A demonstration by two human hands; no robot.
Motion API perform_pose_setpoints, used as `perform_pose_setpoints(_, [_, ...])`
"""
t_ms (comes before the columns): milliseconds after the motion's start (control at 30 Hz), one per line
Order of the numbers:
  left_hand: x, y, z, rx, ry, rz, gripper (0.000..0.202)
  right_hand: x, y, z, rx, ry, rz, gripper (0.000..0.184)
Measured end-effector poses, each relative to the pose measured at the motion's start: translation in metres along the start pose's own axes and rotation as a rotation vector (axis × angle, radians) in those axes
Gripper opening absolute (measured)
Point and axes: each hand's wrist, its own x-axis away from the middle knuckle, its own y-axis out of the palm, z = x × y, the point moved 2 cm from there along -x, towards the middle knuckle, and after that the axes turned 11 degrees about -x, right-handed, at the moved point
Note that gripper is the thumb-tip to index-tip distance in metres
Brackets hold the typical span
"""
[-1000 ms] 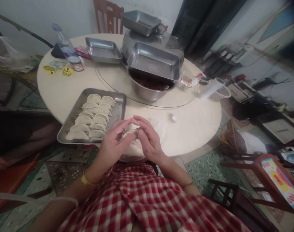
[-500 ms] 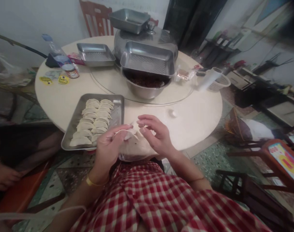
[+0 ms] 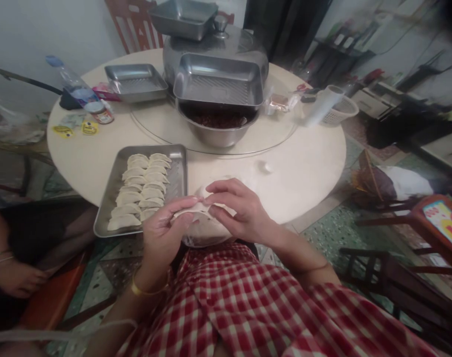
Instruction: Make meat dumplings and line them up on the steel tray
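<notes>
My left hand (image 3: 162, 230) holds a pale dumpling (image 3: 199, 208) between thumb and fingers, above the table's near edge. Curled in from the other side, my right hand (image 3: 244, 210) pinches at the dumpling's edge; the fingers hide part of it. Below them lies a pale, floury mass (image 3: 205, 232) that seems to be wrapped in clear plastic. To the left, a metal tray (image 3: 179, 173) bears two rows of folded dumplings (image 3: 135, 197). A steel bowl (image 3: 220, 135) of dark filling (image 3: 220, 121) stands farther back, partly covered by an empty metal tray (image 3: 222, 87).
Behind are a large lidded pan (image 3: 244, 47), another tray (image 3: 137, 82), a bottle (image 3: 75, 89) and a jar (image 3: 101, 113). A small white lump (image 3: 266, 167), a plastic roll (image 3: 324, 106) and a basket (image 3: 343, 109) lie right. Another person's hand (image 3: 20, 277) rests at lower left.
My right hand has moved left, and its fingers have closed onto the dumpling in my left hand. The view has shifted slightly.
</notes>
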Motion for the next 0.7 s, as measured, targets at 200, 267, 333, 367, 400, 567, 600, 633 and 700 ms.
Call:
perform_pose_setpoints(200, [-0.003, 0.003, 0.007, 0.195, -0.002, 0.046, 0.014, 0.003, 0.005, 0.007, -0.188, 0.121, 0.097, 0.004])
perform_pose_setpoints(267, [-0.004, 0.003, 0.01, 0.204, 0.019, 0.056, 0.011, 0.004, 0.007, 0.009, -0.201, 0.11, 0.093, 0.004])
perform_pose_setpoints(333, [-0.005, 0.003, 0.011, 0.199, 0.032, 0.051, 0.008, 0.005, 0.007, 0.008, -0.167, 0.039, 0.068, 0.012])
perform_pose_setpoints(367, [-0.005, 0.003, 0.011, 0.19, 0.031, 0.043, 0.006, 0.005, 0.006, 0.008, -0.133, -0.002, 0.054, 0.015])
perform_pose_setpoints(400, [-0.006, 0.003, 0.011, 0.18, 0.03, 0.038, 0.005, 0.005, 0.006, 0.007, -0.093, -0.04, 0.044, 0.015])
perform_pose_setpoints(567, [-0.006, 0.003, 0.014, 0.139, 0.144, 0.047, 0.009, 0.004, 0.005, 0.005, -0.005, -0.086, 0.094, 0.008])
perform_pose_setpoints(600, [-0.007, 0.003, 0.015, 0.122, 0.189, 0.051, 0.012, 0.004, 0.006, 0.005, -0.031, -0.061, 0.11, 0.007])
perform_pose_setpoints(633, [-0.007, 0.002, 0.016, 0.099, 0.231, 0.052, 0.014, 0.004, 0.007, 0.006, -0.062, -0.031, 0.121, 0.007])
perform_pose_setpoints(700, [-0.007, 0.002, 0.017, 0.045, 0.284, 0.042, 0.017, 0.004, 0.009, 0.008, -0.117, 0.016, 0.132, 0.006])
